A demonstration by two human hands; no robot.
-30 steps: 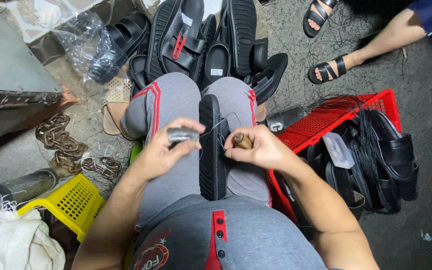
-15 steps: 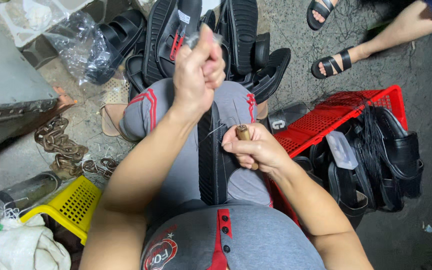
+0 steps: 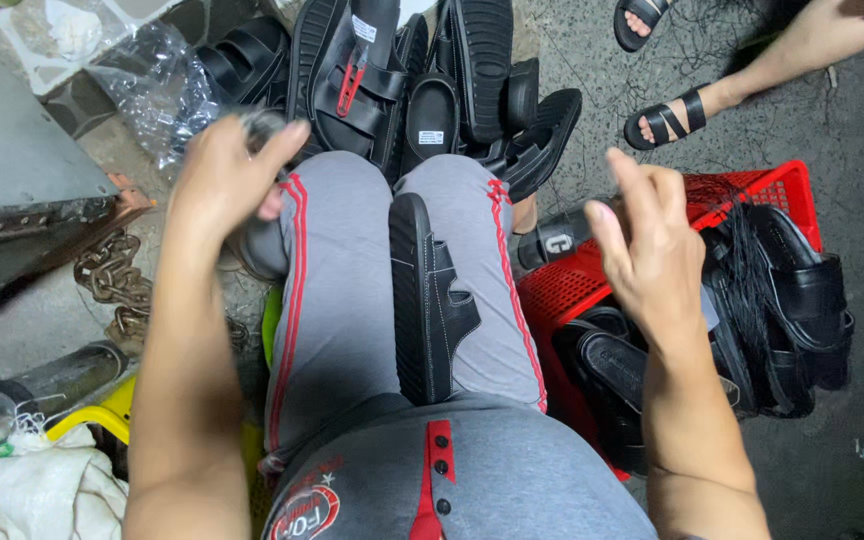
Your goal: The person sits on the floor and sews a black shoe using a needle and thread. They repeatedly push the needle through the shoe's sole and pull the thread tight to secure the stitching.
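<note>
A black sandal [image 3: 427, 300] stands on edge, clamped between my thighs in grey trousers with red stripes, sole to the left and straps to the right. My left hand [image 3: 222, 180] is raised over my left knee, fingers closed around a small grey object [image 3: 264, 124] that is blurred. My right hand [image 3: 652, 250] is lifted to the right of the sandal, above the red crate [image 3: 752, 188]. Its back faces me with the fingers curled and the palm hidden. Neither hand touches the sandal.
Black sandals [image 3: 422, 80] are piled ahead of my knees, and more fill the red crate. Another person's sandalled feet [image 3: 667, 120] are at top right. A clear plastic bag [image 3: 152, 90], a chain [image 3: 112, 285], a yellow basket [image 3: 102, 415] and a grey metal box [image 3: 22, 180] lie left.
My left hand came down from high above the sandal to my left knee. My right hand left the sandal and swung out right over the crate. The wooden-handled tool is no longer visible.
</note>
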